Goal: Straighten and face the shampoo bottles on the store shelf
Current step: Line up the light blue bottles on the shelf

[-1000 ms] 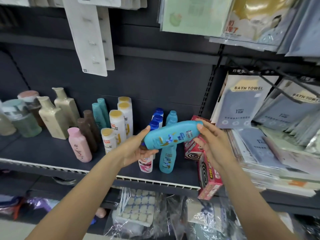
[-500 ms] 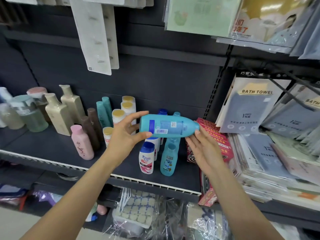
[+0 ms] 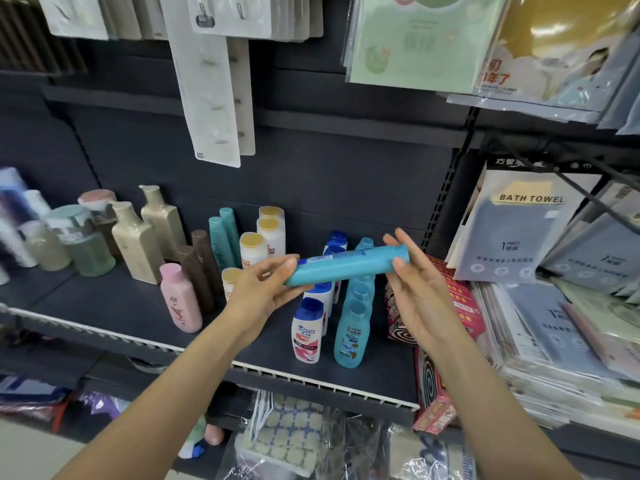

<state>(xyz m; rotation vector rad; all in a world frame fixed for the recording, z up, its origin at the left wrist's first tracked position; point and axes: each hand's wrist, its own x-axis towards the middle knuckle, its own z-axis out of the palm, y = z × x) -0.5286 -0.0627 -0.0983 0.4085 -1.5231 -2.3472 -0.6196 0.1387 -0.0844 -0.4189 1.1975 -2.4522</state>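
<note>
A slim teal plastic shampoo bottle (image 3: pixel 346 266) is held sideways in the air above the dark grey metal store shelf (image 3: pixel 104 299), lying almost level along the nine-to-three line with its right end a little higher. The left hand (image 3: pixel 266 289) pinches the lower end at nine o'clock, thumb on top and fingers curled beneath, while the right hand (image 3: pixel 415 292) takes the other end at three o'clock, thumb tip on the near face and a finger reaching over the back. So the bottle bridges the two grips, its middle bare and its narrow edge with a strip of white label turned toward the camera. I judge it light and rigid, the glossy plastic likely a bit slick, so pinching both ends suits rolling it about its long axis; to stand it up, a grasp round the wider body should be steadier than fingertips at the cap. Directly below, toward six o'clock, a file of upright teal bottles of the same kind (image 3: pixel 351 336) runs back from the shelf edge, with a row of white bottles with blue caps (image 3: pixel 308 330) just beside it at its nine o'clock side. The held bottle probably belongs in the teal file, front label turned outward.
</note>
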